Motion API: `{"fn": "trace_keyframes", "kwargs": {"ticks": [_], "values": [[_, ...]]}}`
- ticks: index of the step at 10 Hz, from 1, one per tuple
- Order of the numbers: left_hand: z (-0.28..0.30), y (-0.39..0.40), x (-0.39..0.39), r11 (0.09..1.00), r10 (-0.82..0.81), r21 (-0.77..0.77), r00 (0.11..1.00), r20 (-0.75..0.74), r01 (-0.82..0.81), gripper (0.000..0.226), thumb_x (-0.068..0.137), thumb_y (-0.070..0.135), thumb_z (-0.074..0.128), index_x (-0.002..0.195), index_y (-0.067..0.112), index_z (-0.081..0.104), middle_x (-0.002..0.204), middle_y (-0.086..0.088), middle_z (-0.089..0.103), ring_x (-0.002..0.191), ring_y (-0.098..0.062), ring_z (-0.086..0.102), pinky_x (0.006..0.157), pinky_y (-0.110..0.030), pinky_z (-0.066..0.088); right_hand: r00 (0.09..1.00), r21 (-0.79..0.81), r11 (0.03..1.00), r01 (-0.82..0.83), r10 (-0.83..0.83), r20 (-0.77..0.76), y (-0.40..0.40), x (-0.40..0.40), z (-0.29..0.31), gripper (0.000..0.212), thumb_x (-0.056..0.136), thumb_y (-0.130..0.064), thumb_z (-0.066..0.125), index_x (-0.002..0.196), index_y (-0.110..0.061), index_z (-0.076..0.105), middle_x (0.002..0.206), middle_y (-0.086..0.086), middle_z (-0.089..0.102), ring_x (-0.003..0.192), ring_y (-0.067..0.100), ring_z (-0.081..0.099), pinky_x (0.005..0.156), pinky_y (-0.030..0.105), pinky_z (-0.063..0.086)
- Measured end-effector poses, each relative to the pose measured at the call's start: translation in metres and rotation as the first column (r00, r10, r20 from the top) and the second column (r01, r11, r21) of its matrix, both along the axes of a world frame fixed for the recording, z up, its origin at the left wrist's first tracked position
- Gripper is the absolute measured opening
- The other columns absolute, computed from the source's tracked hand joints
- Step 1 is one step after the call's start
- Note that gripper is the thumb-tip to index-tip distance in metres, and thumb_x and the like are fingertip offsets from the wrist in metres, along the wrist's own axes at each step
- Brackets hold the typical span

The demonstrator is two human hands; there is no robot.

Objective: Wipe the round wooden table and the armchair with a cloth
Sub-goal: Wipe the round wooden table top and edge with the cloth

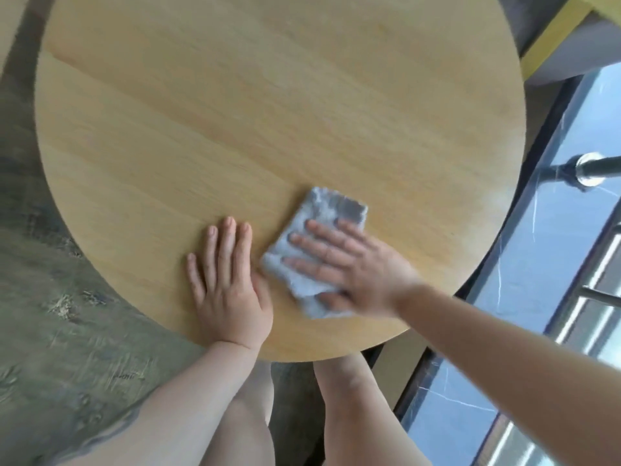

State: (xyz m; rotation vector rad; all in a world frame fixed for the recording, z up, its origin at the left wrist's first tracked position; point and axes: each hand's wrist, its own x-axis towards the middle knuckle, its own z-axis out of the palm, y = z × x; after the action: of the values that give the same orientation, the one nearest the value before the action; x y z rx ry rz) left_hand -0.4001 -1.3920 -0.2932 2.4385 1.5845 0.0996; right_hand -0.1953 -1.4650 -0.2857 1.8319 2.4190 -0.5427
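Note:
The round wooden table (235, 112) fills most of the view, its light top bare. A folded grey cloth (322, 216) lies on the near right part of the tabletop. My right hand (356, 267) presses flat on the cloth with straight, spread fingers, the thumb along the cloth's near edge. My left hand (228, 284) rests flat on the wood just left of the cloth, fingers straight, almost touching the cloth's left edge. A grey armchair with yellow trim (564, 38) shows only as a corner at the top right, beyond the table.
A dark green patterned floor (50, 314) lies to the left and below the table. On the right runs a dark marble sill (524, 264) with a metal railing post (591, 169) and glass. My bare legs stand close under the table's near edge.

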Motion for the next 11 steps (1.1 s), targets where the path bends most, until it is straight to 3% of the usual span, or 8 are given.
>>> {"fn": "trace_keyframes", "kwargs": {"ticks": [2, 3, 4, 5, 6, 7, 9, 11], "values": [[-0.002, -0.002, 0.001, 0.999, -0.004, 0.038, 1.000, 0.028, 0.003, 0.053, 0.094, 0.020, 0.034, 0.146, 0.017, 0.038, 0.154, -0.002, 0.034, 0.144, -0.023, 0.026, 0.118, -0.048, 0.014, -0.099, 0.077, -0.096, 0.992, -0.995, 0.030, -0.008, 0.013, 0.005, 0.069, 0.092, -0.049, 0.019, 0.153, -0.018, 0.016, 0.160, 0.009, 0.009, 0.148, 0.030, 0.003, 0.119, 0.046, -0.001], [-0.002, -0.001, 0.001, 0.999, 0.004, 0.035, 1.000, 0.029, -0.005, 0.056, 0.090, 0.018, 0.038, 0.146, 0.017, 0.039, 0.153, -0.003, 0.035, 0.144, -0.023, 0.026, 0.118, -0.047, 0.013, 0.837, 0.018, 0.837, 0.547, -0.547, -0.020, -0.010, -0.018, 0.005, 0.064, 0.095, -0.048, 0.031, 0.152, -0.021, 0.018, 0.159, 0.010, 0.014, 0.147, 0.034, 0.007, 0.119, 0.049, 0.001], [-0.001, 0.000, 0.002, 1.000, 0.001, 0.027, 1.000, 0.025, -0.001, 0.056, 0.089, 0.020, 0.036, 0.146, 0.016, 0.039, 0.153, -0.003, 0.035, 0.144, -0.023, 0.026, 0.118, -0.048, 0.013, 0.947, 0.025, 0.947, 0.320, -0.320, 0.016, 0.001, 0.053, 0.002, 0.063, 0.094, -0.051, 0.031, 0.151, -0.028, 0.019, 0.159, 0.000, 0.017, 0.148, 0.026, 0.009, 0.120, 0.047, 0.004], [-0.002, -0.002, 0.003, 0.999, 0.001, 0.042, 0.999, 0.032, -0.002, 0.051, 0.095, 0.020, 0.033, 0.144, 0.015, 0.042, 0.153, -0.003, 0.036, 0.144, -0.022, 0.027, 0.118, -0.049, 0.016, 0.029, 0.096, 0.030, 0.995, -1.000, 0.011, -0.005, 0.053, 0.001, 0.071, 0.088, -0.050, 0.021, 0.152, -0.019, 0.019, 0.160, 0.007, 0.012, 0.148, 0.029, 0.005, 0.119, 0.049, 0.001], [-0.003, -0.002, 0.002, 0.999, 0.016, 0.032, 0.998, 0.065, -0.018, 0.051, 0.094, 0.019, 0.035, 0.144, 0.016, 0.041, 0.152, -0.002, 0.037, 0.143, -0.020, 0.029, 0.116, -0.049, 0.021, 0.613, 0.008, 0.614, 0.789, -0.789, 0.028, 0.000, -0.034, 0.012, 0.069, 0.092, -0.048, 0.028, 0.153, -0.019, 0.014, 0.160, 0.010, 0.008, 0.148, 0.031, 0.002, 0.119, 0.047, -0.001], [-0.005, -0.001, -0.002, 0.992, 0.127, 0.007, 0.984, 0.124, -0.129, 0.054, 0.091, 0.021, 0.039, 0.144, 0.011, 0.039, 0.152, -0.005, 0.036, 0.143, -0.021, 0.029, 0.116, -0.048, 0.022, 0.981, 0.077, 0.980, -0.185, 0.189, -0.046, 0.032, -0.031, 0.003, 0.065, 0.095, -0.047, 0.032, 0.153, -0.026, 0.012, 0.160, -0.001, 0.012, 0.147, 0.023, 0.009, 0.118, 0.043, 0.010], [0.003, 0.018, 0.002, 0.526, 0.831, -0.220, 0.441, 0.339, -0.822, 0.058, 0.095, 0.030, 0.035, 0.149, 0.008, 0.031, 0.157, -0.007, 0.027, 0.147, -0.018, 0.016, 0.119, -0.024, 0.002, 0.786, 0.134, 0.779, 0.613, -0.619, 0.003, 0.040, -0.035, 0.004, 0.064, 0.087, -0.037, 0.039, 0.146, -0.014, 0.033, 0.157, 0.010, 0.021, 0.146, 0.031, 0.012, 0.118, 0.051, 0.009], [0.012, 0.011, -0.027, 0.548, 0.790, -0.518, 0.202, 0.579, -0.657, 0.069, 0.095, 0.050, 0.029, 0.152, 0.015, 0.011, 0.161, -0.001, 0.007, 0.148, -0.010, 0.006, 0.120, -0.046, 0.011, 0.619, 0.166, 0.606, -0.778, 0.784, 0.040, 0.149, -0.089, -0.009, 0.063, 0.090, -0.054, 0.034, 0.147, -0.028, 0.034, 0.158, -0.002, 0.021, 0.147, 0.023, 0.009, 0.119, 0.043, 0.004]]}}
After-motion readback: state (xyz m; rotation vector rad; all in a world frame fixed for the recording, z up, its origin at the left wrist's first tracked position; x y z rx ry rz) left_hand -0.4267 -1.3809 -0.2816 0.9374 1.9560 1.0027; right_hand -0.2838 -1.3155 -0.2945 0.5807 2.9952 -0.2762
